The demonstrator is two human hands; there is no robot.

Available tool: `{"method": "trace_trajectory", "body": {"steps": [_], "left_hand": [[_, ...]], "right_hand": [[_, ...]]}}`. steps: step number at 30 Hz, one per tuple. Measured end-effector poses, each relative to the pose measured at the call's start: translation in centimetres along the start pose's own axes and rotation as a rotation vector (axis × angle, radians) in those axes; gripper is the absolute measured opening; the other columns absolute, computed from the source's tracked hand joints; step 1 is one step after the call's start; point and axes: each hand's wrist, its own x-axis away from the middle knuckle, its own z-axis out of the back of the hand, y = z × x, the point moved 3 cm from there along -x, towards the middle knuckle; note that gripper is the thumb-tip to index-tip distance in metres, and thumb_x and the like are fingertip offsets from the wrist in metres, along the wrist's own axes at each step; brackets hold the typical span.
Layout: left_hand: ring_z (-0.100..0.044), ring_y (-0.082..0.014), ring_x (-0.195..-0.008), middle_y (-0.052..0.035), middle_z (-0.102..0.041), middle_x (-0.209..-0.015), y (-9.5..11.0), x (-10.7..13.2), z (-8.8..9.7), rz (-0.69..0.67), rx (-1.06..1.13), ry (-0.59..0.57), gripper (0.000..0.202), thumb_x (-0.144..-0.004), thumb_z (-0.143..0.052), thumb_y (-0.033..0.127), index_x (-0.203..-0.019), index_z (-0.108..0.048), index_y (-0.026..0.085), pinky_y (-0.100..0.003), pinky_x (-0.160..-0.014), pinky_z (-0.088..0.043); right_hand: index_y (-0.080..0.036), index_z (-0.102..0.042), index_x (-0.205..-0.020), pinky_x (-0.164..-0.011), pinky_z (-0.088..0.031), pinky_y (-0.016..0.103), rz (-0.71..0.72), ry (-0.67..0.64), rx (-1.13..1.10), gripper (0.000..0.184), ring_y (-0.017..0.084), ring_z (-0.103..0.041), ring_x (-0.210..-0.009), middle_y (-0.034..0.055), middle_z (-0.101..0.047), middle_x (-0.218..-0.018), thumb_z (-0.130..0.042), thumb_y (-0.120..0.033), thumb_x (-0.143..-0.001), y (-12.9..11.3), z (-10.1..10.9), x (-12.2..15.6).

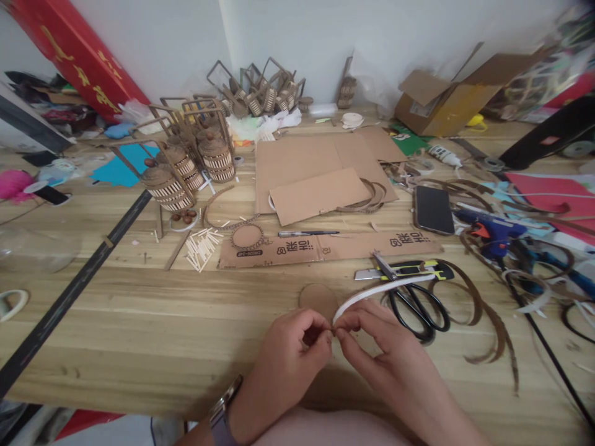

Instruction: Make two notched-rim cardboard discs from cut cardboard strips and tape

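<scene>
A curved white strip (381, 291) rises from between my fingertips and arcs to the right over the scissors. My right hand (390, 353) pinches it near its lower end with thumb and fingers. Thumb and fingertips of my left hand (292, 353) are closed at that same end, touching the right fingertips; the very tip is hidden. Just beyond my left hand lies a round cardboard disc (318, 298), partly covered by it. Black-handled scissors (418, 310) and a yellow-and-black utility knife (404, 270) lie crossed beyond my right hand.
Behind are a printed cardboard strip (353, 246), a pen (309, 233), cardboard sheets (302, 161) and a phone (434, 210). Small slatted baskets (167, 186) and little sticks (202, 248) stand left. A blue glue gun (499, 232) and brown strips (497, 334) lie right.
</scene>
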Motion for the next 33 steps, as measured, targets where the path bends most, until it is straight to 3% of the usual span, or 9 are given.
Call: {"method": "trace_trajectory", "body": {"steps": [14, 20, 24, 28, 31, 33], "left_hand": [[-0.053, -0.0128, -0.063, 0.0012, -0.061, -0.067, -0.1, -0.2, 0.0, 0.034, 0.077, -0.008, 0.011, -0.081, -0.051, 0.021, -0.076, -0.060, 0.019, -0.022, -0.059, -0.038], [-0.048, -0.0126, -0.059, 0.0026, -0.054, -0.063, -1.2, 0.1, 0.4, 0.152, 0.175, -0.035, 0.015, -0.082, -0.051, 0.031, -0.076, -0.056, 0.019, -0.022, -0.055, -0.036], [-0.052, -0.0127, -0.060, 0.0025, -0.055, -0.063, -1.9, 0.5, 0.9, 0.223, 0.277, -0.022, 0.016, -0.081, -0.052, 0.035, -0.075, -0.052, 0.020, -0.023, -0.058, -0.041], [-0.054, -0.0126, -0.061, 0.0025, -0.057, -0.064, -2.2, 0.5, 1.2, 0.237, 0.365, 0.020, 0.016, -0.078, -0.055, 0.035, -0.074, -0.051, 0.020, -0.023, -0.060, -0.045], [-0.054, -0.0126, -0.061, 0.0018, -0.058, -0.065, -2.3, 0.5, 1.4, 0.237, 0.397, 0.039, 0.017, -0.077, -0.056, 0.036, -0.073, -0.051, 0.020, -0.024, -0.059, -0.046], [-0.054, -0.0126, -0.060, 0.0016, -0.059, -0.064, -2.3, 0.5, 1.5, 0.236, 0.409, 0.052, 0.018, -0.078, -0.056, 0.037, -0.073, -0.052, 0.019, -0.024, -0.059, -0.046]], "right_hand": [[-0.024, -0.050, -0.073, -0.059, -0.046, 0.029, 0.040, 0.084, 0.080, 0.018, 0.018, -0.058, -0.067, 0.0015, -0.060, -0.070, -0.046, -0.013, -0.087, 0.1, -0.7, 0.0], [-0.025, -0.048, -0.071, -0.053, -0.045, 0.027, -0.117, 0.102, -0.010, 0.020, 0.016, -0.056, -0.059, 0.0002, -0.058, -0.065, -0.044, -0.022, -0.090, 2.0, 0.6, 0.1], [-0.025, -0.050, -0.066, -0.050, -0.048, 0.028, -0.330, 0.129, -0.282, 0.028, 0.016, -0.056, -0.052, -0.0009, -0.057, -0.056, -0.051, -0.040, -0.090, 4.2, 1.9, 0.7], [-0.022, -0.065, -0.079, -0.048, -0.055, 0.029, -0.638, 0.261, -0.788, 0.027, 0.017, -0.064, -0.052, 0.0074, -0.073, -0.079, -0.065, -0.049, -0.080, 6.6, 2.8, 1.8], [-0.023, -0.070, -0.074, -0.059, -0.062, 0.031, -0.827, 0.372, -1.055, 0.021, 0.022, -0.074, -0.073, 0.0103, -0.076, -0.098, -0.076, -0.042, -0.069, 7.6, 3.2, 2.1], [-0.022, -0.068, -0.067, -0.075, -0.063, 0.036, -0.850, 0.483, -1.134, 0.017, 0.027, -0.074, -0.092, 0.0106, -0.075, -0.107, -0.078, -0.036, -0.064, 7.9, 3.4, 2.1]]}}
